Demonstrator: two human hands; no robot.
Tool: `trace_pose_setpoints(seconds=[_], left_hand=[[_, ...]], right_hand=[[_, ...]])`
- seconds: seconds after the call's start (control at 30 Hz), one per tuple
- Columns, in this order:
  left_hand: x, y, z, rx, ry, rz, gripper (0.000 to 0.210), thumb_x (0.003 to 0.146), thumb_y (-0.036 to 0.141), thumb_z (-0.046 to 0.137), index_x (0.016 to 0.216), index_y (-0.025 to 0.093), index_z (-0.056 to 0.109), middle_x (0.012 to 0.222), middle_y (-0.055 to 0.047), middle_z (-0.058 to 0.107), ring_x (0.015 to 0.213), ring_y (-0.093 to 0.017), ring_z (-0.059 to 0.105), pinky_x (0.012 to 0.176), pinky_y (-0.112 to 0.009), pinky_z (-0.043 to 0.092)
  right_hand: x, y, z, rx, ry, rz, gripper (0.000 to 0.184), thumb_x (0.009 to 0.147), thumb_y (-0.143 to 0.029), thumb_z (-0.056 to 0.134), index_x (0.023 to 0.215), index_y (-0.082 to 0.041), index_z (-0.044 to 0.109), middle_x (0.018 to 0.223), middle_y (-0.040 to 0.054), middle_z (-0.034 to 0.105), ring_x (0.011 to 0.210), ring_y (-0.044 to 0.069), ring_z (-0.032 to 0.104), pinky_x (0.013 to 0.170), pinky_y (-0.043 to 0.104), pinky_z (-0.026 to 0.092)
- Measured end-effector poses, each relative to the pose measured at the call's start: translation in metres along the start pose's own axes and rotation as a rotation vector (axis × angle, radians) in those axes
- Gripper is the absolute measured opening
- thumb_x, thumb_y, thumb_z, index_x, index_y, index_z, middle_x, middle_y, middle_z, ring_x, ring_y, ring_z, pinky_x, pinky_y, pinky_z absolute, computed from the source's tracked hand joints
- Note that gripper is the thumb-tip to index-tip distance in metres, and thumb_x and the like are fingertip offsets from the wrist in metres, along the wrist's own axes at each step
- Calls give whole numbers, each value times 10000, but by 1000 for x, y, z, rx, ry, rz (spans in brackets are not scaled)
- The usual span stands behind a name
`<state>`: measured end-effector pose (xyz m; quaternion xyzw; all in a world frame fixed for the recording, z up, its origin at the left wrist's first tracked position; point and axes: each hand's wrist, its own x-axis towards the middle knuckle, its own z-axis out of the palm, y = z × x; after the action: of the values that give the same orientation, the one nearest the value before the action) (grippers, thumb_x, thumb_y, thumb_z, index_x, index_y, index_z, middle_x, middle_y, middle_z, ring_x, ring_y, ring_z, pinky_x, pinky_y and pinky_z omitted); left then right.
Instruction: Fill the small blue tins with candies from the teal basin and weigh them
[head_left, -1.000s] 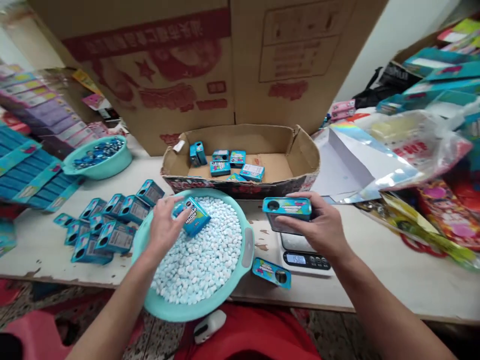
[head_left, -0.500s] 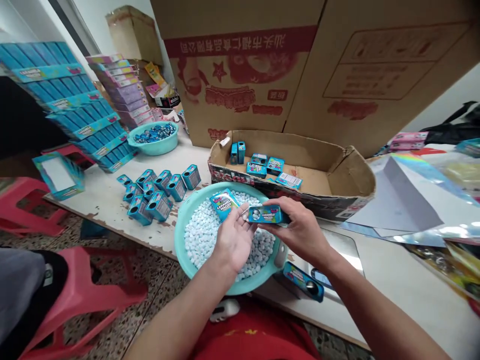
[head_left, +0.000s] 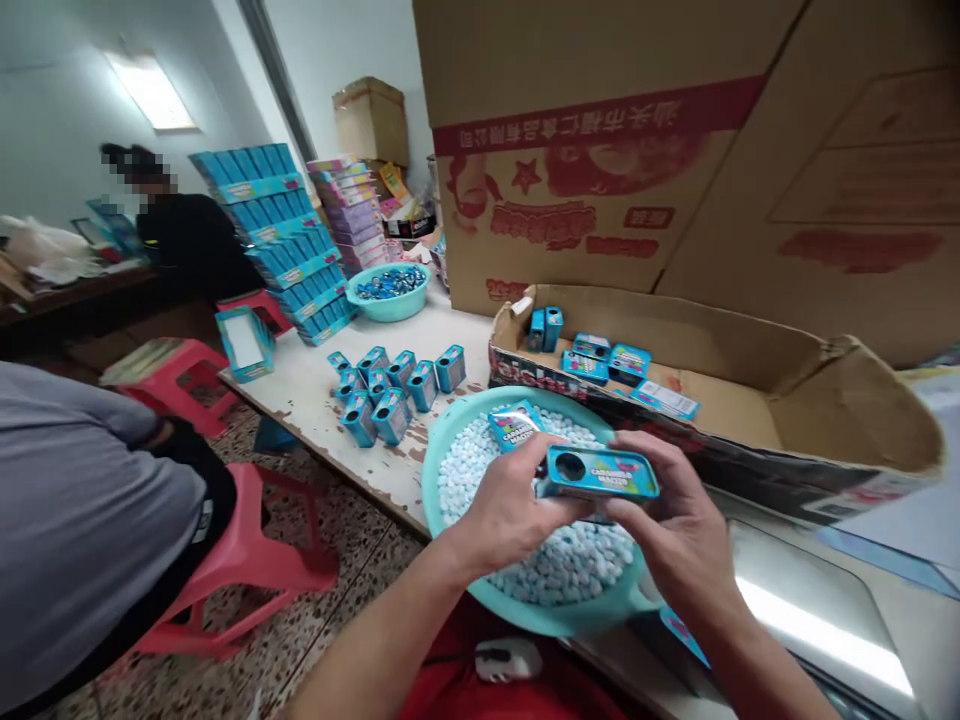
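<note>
Above the basin (head_left: 433, 490) of pale pellets (head_left: 577, 570), here's the blue box (head_left: 611, 476), held between both hands, its long axis running nine to three o'clock! The left hand (head_left: 510, 510) pinches the nine o'clock end, beside the dark round spot (head_left: 571, 467); the right hand (head_left: 679, 510) clasps three o'clock, fingers narrowed around it, neither hand nearer.

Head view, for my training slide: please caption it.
Left hand and right hand hold a blue box over pale candies in a turquoise basin.
</note>
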<state>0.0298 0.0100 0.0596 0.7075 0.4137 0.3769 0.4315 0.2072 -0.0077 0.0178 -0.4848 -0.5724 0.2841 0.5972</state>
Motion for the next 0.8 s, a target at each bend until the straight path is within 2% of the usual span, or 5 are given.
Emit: trace_pose_setpoints(seconds=[0.17,0.33,0.43,0.57,0.8], left_hand=[[-44,-10,-83,298,681,-133,497,715,450,696,1137,232,548,994,-25,645,857,-184,609,810,-308,482],[-76,-89,-184,811,1192,-640,647,688,468,665,1253,218,475,1040,-110,624,946,-341,594,858,-504,441],[-67,-149,-212,761,1215,-770,632,708,396,638,1274,191,444,1028,-143,625,937,-360,595,836,-511,440],[-35,-200,-212,661,1068,-620,514,799,269,520,1297,172,437,1188,-168,569,1074,-321,554,919,-457,419],[-21,-201,-198,625,948,-531,635,782,138,459,1402,124,323,1313,-218,470,1200,-338,480,985,-482,378]], right_hand=[[8,18,-15,-84,-83,105,421,789,-467,655,1144,-268,548,1176,70,579,1062,245,573,927,404,464],[16,44,-18,-329,-226,139,359,805,-505,621,1031,-228,590,1082,70,603,953,236,595,853,396,487],[36,52,10,-432,-324,101,422,821,-526,580,1101,-211,562,1144,97,577,998,253,580,839,389,492],[66,50,63,-735,-368,103,740,733,-623,627,1280,-154,456,1272,178,494,1159,350,481,931,472,428],[83,59,97,-877,-344,235,992,563,-513,766,1368,-111,349,1217,234,490,1156,425,437,910,567,387]])
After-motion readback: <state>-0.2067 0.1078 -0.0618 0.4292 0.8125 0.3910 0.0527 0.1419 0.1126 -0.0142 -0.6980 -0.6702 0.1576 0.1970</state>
